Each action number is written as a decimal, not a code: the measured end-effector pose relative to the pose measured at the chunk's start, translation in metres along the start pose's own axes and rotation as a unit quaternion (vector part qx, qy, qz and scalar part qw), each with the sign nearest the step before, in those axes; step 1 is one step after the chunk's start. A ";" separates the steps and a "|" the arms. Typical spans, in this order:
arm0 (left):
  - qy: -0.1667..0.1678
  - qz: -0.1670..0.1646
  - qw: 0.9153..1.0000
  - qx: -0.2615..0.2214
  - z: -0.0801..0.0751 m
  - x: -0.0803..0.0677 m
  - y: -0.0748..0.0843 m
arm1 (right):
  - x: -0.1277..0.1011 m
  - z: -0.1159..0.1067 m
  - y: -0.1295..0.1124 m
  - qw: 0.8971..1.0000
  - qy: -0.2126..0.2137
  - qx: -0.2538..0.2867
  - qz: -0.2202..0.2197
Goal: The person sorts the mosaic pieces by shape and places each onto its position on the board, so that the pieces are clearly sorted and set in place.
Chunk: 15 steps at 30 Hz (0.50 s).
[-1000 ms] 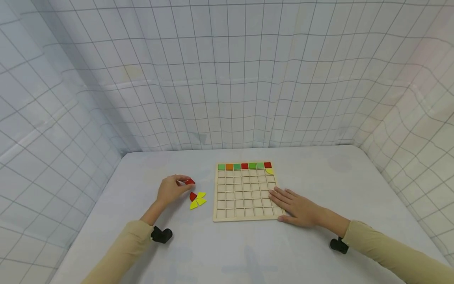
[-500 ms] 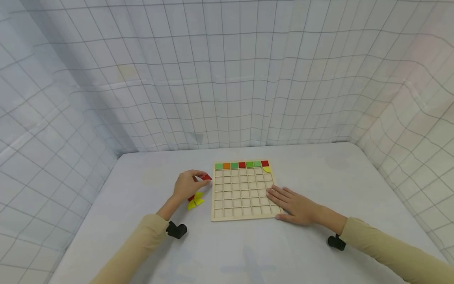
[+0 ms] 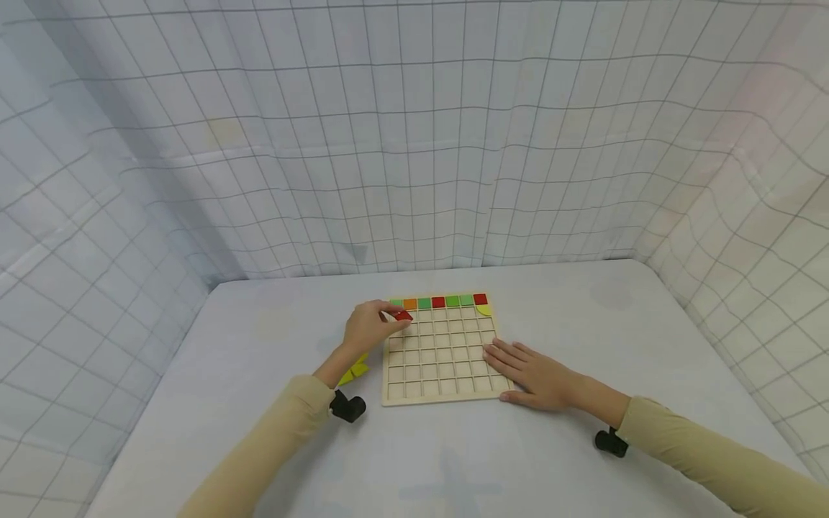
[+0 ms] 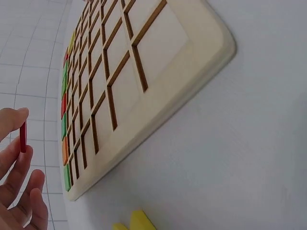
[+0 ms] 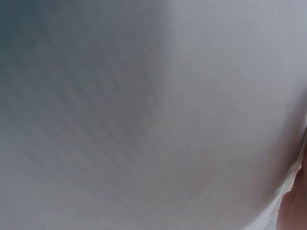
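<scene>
My left hand [image 3: 372, 327] pinches a thin red tile [image 3: 404, 316] between thumb and fingers, over the far left part of the wooden grid board [image 3: 421, 399]. In the left wrist view the red tile [image 4: 23, 137] is edge-on between thumb and fingertip. Square tiles in green, orange and red fill the board's far row, among them an orange tile [image 3: 410, 303]. A yellow quarter-round tile [image 3: 483, 310] sits under the red one at the right end. My right hand [image 3: 534, 375] lies flat with straight fingers on the board's right edge.
Several yellow tiles [image 3: 355, 371] lie on the white table left of the board, partly hidden behind the left wrist. Each wrist carries a black camera [image 3: 347, 407]. White gridded cloth [image 3: 427, 144] hangs behind the table and at both sides.
My left hand has carried the red tile rightward, from beside the loose tiles to over the board's far left corner. The right hand stays resting on the board's edge.
</scene>
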<state>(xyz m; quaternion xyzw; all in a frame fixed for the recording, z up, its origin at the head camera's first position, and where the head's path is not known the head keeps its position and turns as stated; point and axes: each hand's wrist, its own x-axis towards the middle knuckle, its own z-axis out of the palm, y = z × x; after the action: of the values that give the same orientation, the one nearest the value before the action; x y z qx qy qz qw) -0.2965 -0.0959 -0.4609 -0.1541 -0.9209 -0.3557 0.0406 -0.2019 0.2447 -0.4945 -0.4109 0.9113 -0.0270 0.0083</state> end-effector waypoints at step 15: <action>-0.021 0.028 0.999 -0.022 0.030 0.020 0.022 | 0.001 -0.002 -0.001 1.000 -0.020 0.005 0.011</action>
<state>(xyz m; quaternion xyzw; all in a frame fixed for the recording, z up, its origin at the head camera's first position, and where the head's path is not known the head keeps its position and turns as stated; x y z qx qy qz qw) -0.3074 -0.0559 -0.4656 -0.1882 -0.9088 -0.3714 0.0280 -0.2017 0.2432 -0.4921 -0.4010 0.9154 -0.0233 0.0285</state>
